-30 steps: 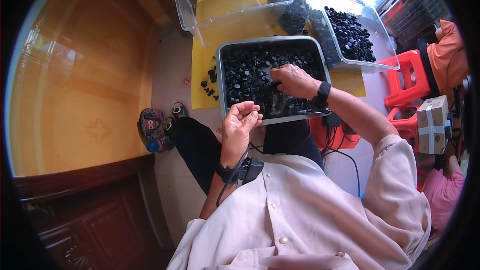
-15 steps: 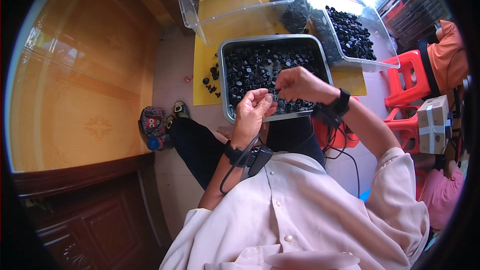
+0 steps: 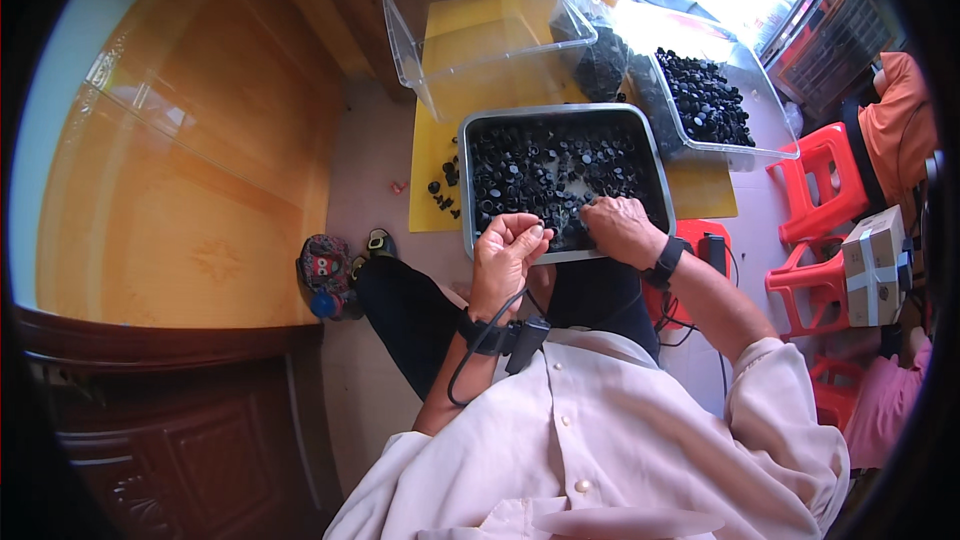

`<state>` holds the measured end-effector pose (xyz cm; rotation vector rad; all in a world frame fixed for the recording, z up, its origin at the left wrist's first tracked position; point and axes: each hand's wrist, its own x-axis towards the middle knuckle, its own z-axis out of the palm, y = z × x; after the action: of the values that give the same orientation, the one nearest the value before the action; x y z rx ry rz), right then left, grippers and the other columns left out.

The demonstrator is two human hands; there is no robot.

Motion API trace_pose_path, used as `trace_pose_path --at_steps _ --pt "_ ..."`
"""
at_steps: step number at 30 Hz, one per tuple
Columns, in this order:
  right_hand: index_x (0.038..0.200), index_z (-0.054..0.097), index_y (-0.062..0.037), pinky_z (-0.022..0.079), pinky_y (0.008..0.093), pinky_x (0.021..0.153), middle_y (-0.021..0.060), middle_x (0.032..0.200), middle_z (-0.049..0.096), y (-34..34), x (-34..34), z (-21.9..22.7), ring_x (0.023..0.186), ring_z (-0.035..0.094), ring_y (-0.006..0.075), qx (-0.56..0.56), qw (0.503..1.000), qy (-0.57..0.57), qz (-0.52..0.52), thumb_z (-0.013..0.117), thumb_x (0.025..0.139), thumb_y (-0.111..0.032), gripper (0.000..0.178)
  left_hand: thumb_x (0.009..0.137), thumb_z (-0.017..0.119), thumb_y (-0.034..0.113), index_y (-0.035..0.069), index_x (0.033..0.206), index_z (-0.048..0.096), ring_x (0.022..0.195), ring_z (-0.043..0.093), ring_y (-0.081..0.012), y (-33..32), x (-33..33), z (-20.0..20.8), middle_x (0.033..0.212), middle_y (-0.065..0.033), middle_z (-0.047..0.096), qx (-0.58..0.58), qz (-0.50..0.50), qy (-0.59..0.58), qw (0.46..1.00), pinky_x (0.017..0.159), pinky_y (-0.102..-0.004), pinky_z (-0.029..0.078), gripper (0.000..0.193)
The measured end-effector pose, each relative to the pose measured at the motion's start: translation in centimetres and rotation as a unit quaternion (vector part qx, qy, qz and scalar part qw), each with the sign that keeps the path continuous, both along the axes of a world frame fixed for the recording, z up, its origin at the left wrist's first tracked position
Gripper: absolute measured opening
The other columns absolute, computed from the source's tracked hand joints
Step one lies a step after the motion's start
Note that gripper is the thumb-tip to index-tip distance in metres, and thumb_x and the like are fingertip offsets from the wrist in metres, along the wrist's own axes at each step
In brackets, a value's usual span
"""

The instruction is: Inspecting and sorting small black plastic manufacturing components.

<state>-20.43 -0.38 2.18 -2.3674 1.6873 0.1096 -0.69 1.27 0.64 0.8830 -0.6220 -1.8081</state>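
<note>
A metal tray (image 3: 655, 155) in front of me holds many small black round parts (image 3: 540, 165), some with grey tops. My left hand (image 3: 508, 252) is over the tray's near edge, thumb and fingers closed in a pinch; whatever sits between them is too small to name. To its right, my right hand (image 3: 628, 230) reaches down among the parts near the tray's front right corner. Its fingers are bent together and pointing down, and what the fingertips hold, if anything, is hidden. Both wrists wear black straps with devices and cables.
Behind the tray stand a clear plastic bin (image 3: 490, 68) and a bag of black parts (image 3: 602, 65). Another clear bin (image 3: 765, 125) at the right holds black pieces. Loose black parts (image 3: 443, 190) lie left of the tray on a yellow board (image 3: 425, 145). Red stools (image 3: 825, 180) stand right, near another person.
My right hand has moved away from the left hand and down into the parts at the right. The left hand stays pinched. The whole view has shifted slightly.
</note>
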Motion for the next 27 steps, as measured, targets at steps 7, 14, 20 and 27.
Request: trace_pose_path --at_steps 7,14,20,27 --pt "0.079 0.063 -0.0040 0.051 0.0441 0.064 0.0183 0.077 0.064 0.7 0.1 -0.8 0.076 0.064 0.0362 -0.037 0.996 -0.062 -0.051 0.060 0.068 -0.005 0.011 0.084 0.061 -0.002 0.002 0.099 0.057 0.085 0.063 -0.0144 1.4 0.5 -0.1 0.094 -0.0089 0.063 -0.006 0.004 0.013 1.000 0.075 -0.0227 0.054 0.016" --pt "0.081 0.064 -0.0089 0.051 0.0440 0.066 0.0145 0.077 0.065 0.3 -0.1 -1.5 0.077 0.064 0.0345 -0.034 0.994 -0.069 -0.083 0.068 0.068 -0.014 0.015 0.085 0.060 -0.002 0.001 0.098 0.057 0.083 0.062 -0.0126 1.6 0.2 0.8 0.095 -0.0080 0.062 -0.031 -0.002 -0.046 0.998 0.074 -0.0207 0.053 0.014" --pt "0.092 0.065 -0.0069 0.050 0.0438 0.072 0.0183 0.083 0.065 1.0 -0.1 -2.6 0.084 0.063 0.0353 -0.086 0.965 -0.214 -0.128 0.065 0.074 -0.014 0.019 0.080 0.063 -0.006 0.001 0.101 0.056 0.078 0.059 -0.0089 1.5 0.3 0.9 0.090 -0.0039 0.060 -0.154 0.028 -0.158 0.975 0.071 -0.0213 0.051 0.023" --pt "0.099 0.063 -0.0037 0.051 0.0297 0.065 0.0128 0.079 0.067 0.7 0.6 -3.4 0.072 0.065 0.0194 -0.076 0.869 -0.451 -0.189 0.065 0.076 -0.002 0.023 0.077 0.065 -0.009 0.002 0.102 0.055 0.079 0.057 -0.0073 1.0 -0.1 0.3 0.089 -0.0024 0.059 -0.148 0.008 -0.150 0.977 0.071 -0.0209 0.051 0.029"
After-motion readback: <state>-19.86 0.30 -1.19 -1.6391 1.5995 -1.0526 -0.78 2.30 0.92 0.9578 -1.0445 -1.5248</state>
